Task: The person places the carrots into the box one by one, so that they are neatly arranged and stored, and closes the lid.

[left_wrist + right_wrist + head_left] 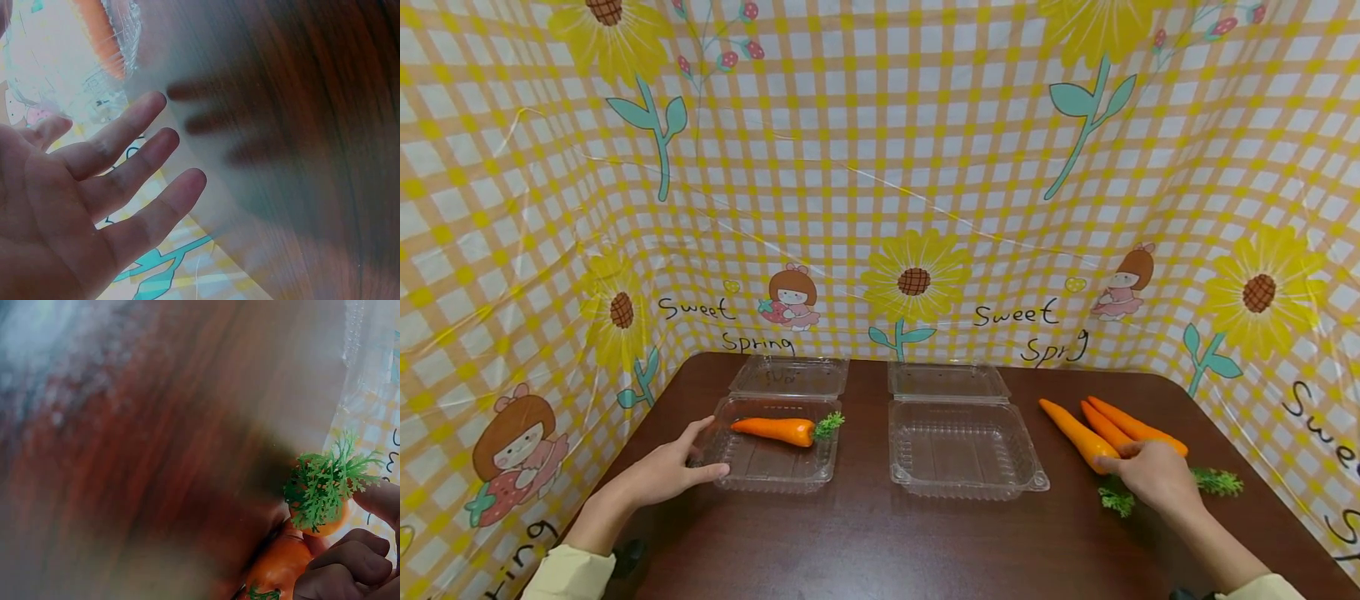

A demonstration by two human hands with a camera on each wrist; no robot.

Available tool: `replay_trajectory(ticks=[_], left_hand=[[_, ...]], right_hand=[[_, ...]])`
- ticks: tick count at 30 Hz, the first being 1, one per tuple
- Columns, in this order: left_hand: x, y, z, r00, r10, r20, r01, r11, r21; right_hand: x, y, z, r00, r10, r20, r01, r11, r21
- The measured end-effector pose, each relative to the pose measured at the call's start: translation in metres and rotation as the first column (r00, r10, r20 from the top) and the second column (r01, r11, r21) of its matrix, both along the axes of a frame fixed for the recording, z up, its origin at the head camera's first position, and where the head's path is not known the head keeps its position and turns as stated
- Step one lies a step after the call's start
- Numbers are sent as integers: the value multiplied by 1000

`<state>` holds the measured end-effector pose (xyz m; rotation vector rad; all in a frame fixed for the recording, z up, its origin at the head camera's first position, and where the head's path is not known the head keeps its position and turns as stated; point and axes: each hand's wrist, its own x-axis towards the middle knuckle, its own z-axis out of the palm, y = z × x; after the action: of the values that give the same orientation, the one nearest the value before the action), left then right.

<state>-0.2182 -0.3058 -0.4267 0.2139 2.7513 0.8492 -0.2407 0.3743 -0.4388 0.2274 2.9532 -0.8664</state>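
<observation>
My left hand (pixel 677 467) is at the left side of a clear plastic clamshell box (pixel 775 479), thumb along its near left corner. In the left wrist view its fingers (pixel 153 209) are spread and loosely extended. Inside that box lies an orange carrot (pixel 775 430) with a green leafy top pointing right. On the right, my right hand (pixel 1153 479) pinches the leftmost of three carrots (pixel 1075 433) near its leafy end. In the right wrist view, thumb and curled fingers flank this carrot (pixel 331 526); another carrot (pixel 279 565) lies close beside it.
A second clear clamshell box (pixel 966 487), lid folded back and nothing inside, stands mid-table. Two more carrots (pixel 1138 421) lie beside the pinched one. Behind the dark wooden table (pixel 865 533) hangs a yellow checked cloth (pixel 880 167), which also lines both sides.
</observation>
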Motion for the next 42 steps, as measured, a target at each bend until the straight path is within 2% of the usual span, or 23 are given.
replay_trajectory(ticks=[10, 21, 34, 42], left_hand=[[1, 1, 1, 1000, 2, -1, -2, 1000, 6], [0, -2, -1, 1000, -5, -4, 5, 1000, -14], [1, -3, 2, 1000, -20, 16, 21, 1000, -14], [-1, -2, 1, 1000, -11, 3, 11, 1000, -17]], right_hand=[[1, -3, -2, 1000, 23, 1, -23, 998, 65], [0, -4, -1, 999, 53, -1, -53, 996, 78], [1, -5, 10, 999, 13, 46, -11, 999, -43], [-3, -5, 20, 997, 10, 72, -5, 998, -66]])
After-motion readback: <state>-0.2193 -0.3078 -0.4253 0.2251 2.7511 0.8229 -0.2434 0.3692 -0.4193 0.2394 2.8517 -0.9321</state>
